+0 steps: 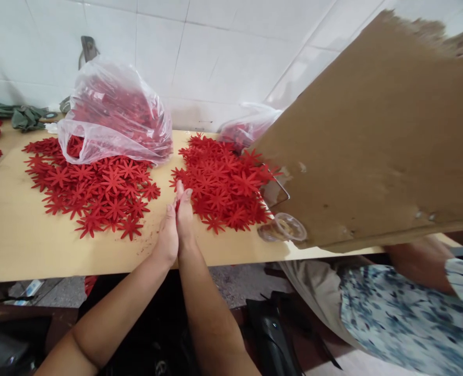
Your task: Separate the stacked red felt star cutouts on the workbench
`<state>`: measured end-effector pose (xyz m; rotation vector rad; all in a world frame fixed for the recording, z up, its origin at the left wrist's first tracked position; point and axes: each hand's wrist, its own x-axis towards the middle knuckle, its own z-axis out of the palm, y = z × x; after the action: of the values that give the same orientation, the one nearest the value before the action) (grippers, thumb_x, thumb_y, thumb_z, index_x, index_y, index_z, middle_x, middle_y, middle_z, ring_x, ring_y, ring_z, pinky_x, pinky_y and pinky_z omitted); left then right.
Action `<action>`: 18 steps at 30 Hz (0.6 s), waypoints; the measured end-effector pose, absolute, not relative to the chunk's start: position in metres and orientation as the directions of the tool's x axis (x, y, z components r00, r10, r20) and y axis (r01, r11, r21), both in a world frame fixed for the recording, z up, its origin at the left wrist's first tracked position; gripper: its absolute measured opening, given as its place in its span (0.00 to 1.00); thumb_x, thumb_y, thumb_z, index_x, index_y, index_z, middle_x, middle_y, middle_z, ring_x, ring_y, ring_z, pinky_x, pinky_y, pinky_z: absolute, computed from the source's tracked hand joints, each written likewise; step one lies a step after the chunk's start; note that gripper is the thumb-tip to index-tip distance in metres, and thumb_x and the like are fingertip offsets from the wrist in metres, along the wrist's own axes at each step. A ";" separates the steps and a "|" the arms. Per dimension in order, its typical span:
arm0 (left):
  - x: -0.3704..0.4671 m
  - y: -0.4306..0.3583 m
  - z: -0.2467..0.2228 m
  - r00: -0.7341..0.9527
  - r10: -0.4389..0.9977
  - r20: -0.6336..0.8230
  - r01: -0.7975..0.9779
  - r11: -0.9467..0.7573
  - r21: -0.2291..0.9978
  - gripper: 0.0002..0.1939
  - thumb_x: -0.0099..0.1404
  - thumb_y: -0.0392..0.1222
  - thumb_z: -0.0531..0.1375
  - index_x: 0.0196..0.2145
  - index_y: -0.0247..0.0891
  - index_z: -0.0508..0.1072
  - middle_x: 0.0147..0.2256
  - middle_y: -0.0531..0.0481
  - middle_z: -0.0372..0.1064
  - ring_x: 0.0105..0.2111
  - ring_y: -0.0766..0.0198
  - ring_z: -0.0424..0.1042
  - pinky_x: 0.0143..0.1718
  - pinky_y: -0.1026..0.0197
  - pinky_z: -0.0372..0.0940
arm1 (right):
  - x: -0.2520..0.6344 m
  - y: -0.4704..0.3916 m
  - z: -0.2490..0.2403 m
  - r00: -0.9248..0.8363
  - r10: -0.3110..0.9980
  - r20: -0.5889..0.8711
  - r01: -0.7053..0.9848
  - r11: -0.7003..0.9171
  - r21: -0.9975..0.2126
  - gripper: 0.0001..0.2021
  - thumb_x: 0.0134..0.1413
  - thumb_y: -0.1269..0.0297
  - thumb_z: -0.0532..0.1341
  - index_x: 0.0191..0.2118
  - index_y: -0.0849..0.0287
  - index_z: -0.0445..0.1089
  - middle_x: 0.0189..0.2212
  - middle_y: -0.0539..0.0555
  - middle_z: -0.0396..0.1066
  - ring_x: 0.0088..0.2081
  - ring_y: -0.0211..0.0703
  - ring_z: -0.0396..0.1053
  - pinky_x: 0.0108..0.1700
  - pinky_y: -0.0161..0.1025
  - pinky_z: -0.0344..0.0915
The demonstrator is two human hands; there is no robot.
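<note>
Forearms (116,308) (211,313) — two hands (167,240) (185,216) together — two red flower piles (102,183) (225,183).

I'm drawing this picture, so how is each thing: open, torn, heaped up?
Left hand: pressed against the other
Right hand: pressed against the left
Big bag: open, stuffed with red
Left red flowers: loose, heaped
Right red flowers: loose, heaped
Small bag: partly hidden
Clear cup: open, no lid
Cardboard: upright, top edge torn

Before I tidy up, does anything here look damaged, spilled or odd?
The cardboard on the right has a ragged, torn upper edge, and small reddish specks are scattered like crumbs on the tabletop beside the left pile of red flower shapes.
</note>
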<state>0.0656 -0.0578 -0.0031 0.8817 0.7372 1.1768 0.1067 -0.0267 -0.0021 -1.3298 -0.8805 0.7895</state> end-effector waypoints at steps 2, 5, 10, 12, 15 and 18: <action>0.067 -0.058 -0.003 0.189 0.981 -0.037 -0.395 0.111 0.912 0.25 0.63 0.52 0.44 0.53 0.37 0.62 0.57 0.49 0.55 0.59 0.64 0.50 0.61 0.61 0.42 | 0.110 -0.022 0.000 0.504 0.863 0.024 -0.042 0.052 -0.998 0.35 0.52 0.42 0.37 0.56 0.63 0.57 0.59 0.57 0.51 0.62 0.41 0.43 0.62 0.46 0.37; 0.069 -0.058 0.002 0.172 0.984 -0.054 -0.327 0.108 0.939 0.25 0.64 0.50 0.43 0.53 0.33 0.61 0.57 0.46 0.54 0.58 0.65 0.50 0.60 0.62 0.43 | 0.115 -0.015 0.001 0.509 0.861 -0.011 -0.101 0.047 -0.994 0.37 0.52 0.41 0.37 0.54 0.66 0.59 0.57 0.59 0.54 0.60 0.41 0.48 0.61 0.44 0.39; 0.073 -0.054 0.007 0.249 0.968 0.036 -0.392 0.067 0.918 0.25 0.64 0.49 0.42 0.55 0.35 0.59 0.59 0.48 0.50 0.59 0.66 0.48 0.60 0.62 0.42 | 0.119 -0.011 0.002 0.462 0.887 0.003 -0.202 0.109 -0.973 0.36 0.50 0.40 0.38 0.53 0.63 0.60 0.54 0.57 0.60 0.59 0.41 0.51 0.61 0.46 0.39; 0.074 -0.053 0.004 0.256 0.967 0.016 -0.417 0.096 0.904 0.25 0.64 0.51 0.43 0.54 0.37 0.59 0.59 0.50 0.50 0.60 0.66 0.47 0.61 0.62 0.42 | 0.118 -0.011 0.004 0.454 0.891 -0.014 -0.210 0.092 -0.973 0.37 0.50 0.40 0.37 0.54 0.62 0.60 0.55 0.57 0.59 0.59 0.41 0.50 0.61 0.46 0.39; 0.075 -0.047 0.002 0.266 0.962 -0.069 -0.447 0.186 0.875 0.27 0.63 0.55 0.42 0.54 0.39 0.60 0.58 0.50 0.52 0.60 0.64 0.47 0.61 0.60 0.41 | 0.114 -0.018 0.004 0.457 0.889 -0.028 -0.159 0.051 -0.986 0.37 0.50 0.39 0.37 0.55 0.60 0.58 0.57 0.56 0.55 0.61 0.42 0.47 0.62 0.47 0.38; 0.076 -0.033 0.007 0.291 0.940 -0.180 -0.477 0.306 0.824 0.27 0.63 0.55 0.39 0.54 0.40 0.60 0.55 0.50 0.58 0.59 0.63 0.49 0.61 0.57 0.42 | 0.106 -0.033 0.001 0.438 0.898 0.052 -0.037 0.075 -0.996 0.38 0.49 0.39 0.35 0.58 0.60 0.53 0.60 0.55 0.47 0.62 0.41 0.41 0.62 0.47 0.35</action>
<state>0.0757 -0.0327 0.0070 0.7367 0.7601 1.0676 0.1057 -0.0326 0.0013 -1.3048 -0.8664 0.8521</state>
